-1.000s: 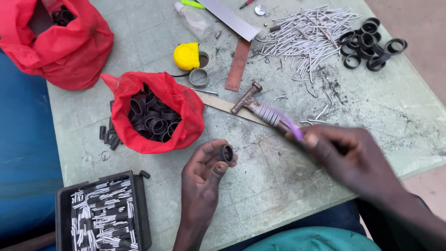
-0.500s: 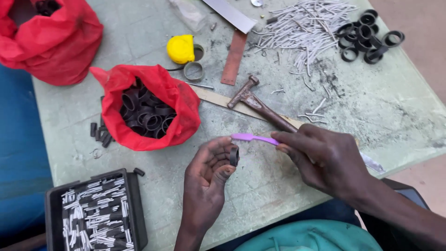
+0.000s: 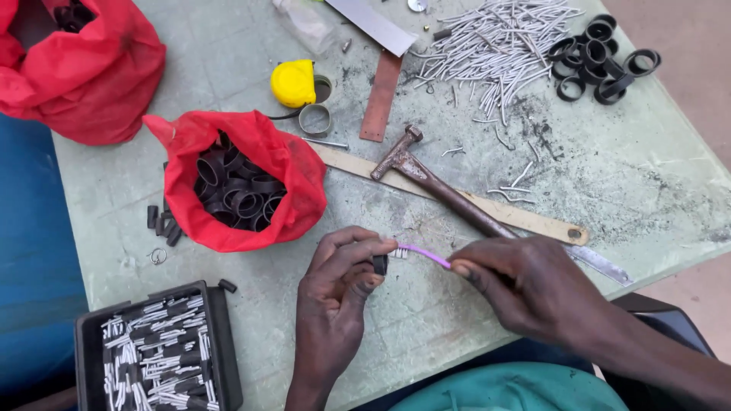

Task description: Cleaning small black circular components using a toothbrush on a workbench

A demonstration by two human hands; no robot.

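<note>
Nearest the person, the left hand (image 3: pixel 335 293) pinches a small black ring (image 3: pixel 380 264) between thumb and fingers, fingers closed on it and turned so its opening faces the other hand. The right hand (image 3: pixel 525 293) is clamped on a thin purple brush (image 3: pixel 423 255), holding it level so the bristled tip meets the ring, a grip that seems suited to working the tip into the opening. Both hover just above the green bench (image 3: pixel 609 198), close to the body. At the near left edge sits a black tray (image 3: pixel 221 358) of short pale pins, within easy reach of the left hand. Further out, an open red bag (image 3: pixel 293 179) holds many black rings, mouth turned up for picking. A hammer (image 3: pixel 434 183) lies across a flat wooden strip (image 3: pixel 533 219) beside it. Farthest away lie a heap of metal rods (image 3: pixel 495 38), loose black rings (image 3: pixel 598 57) and a second red bag (image 3: pixel 99 68).
</note>
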